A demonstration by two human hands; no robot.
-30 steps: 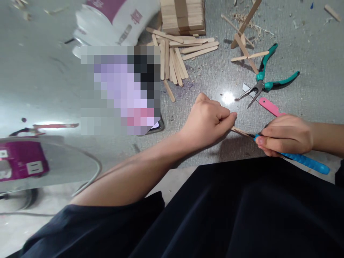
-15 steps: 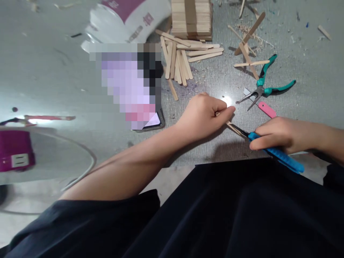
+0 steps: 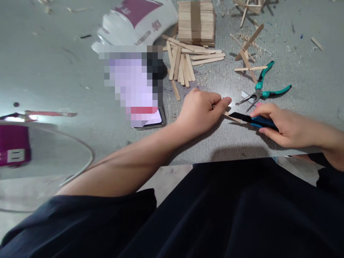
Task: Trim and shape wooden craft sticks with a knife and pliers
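Note:
My left hand (image 3: 202, 109) is closed on a thin wooden craft stick (image 3: 233, 117), whose far end sticks out to the right past the thumb. In my right hand (image 3: 282, 123) is a blue utility knife (image 3: 258, 121), gripped by its handle. The knife's dark blade lies along the top edge of the craft stick, close to my left thumb. Just beyond my right hand lie open teal-handled needle-nose pliers (image 3: 258, 94) and a pink-handled craft knife (image 3: 258, 104), partly covered by that hand.
Loose craft sticks (image 3: 176, 62) lie before a banded stick bundle (image 3: 185, 25). Joined sticks (image 3: 248, 53) stand behind the pliers. A phone (image 3: 161, 120), partly blurred out, and a white-and-purple plastic bag (image 3: 139, 21) are left of them. A purple box (image 3: 14, 145) and cable (image 3: 92, 154) sit far left.
My right hand has turned and risen slightly, so the utility knife now lies flatter, its handle more covered by the fingers. My left hand keeps its hold on the stick.

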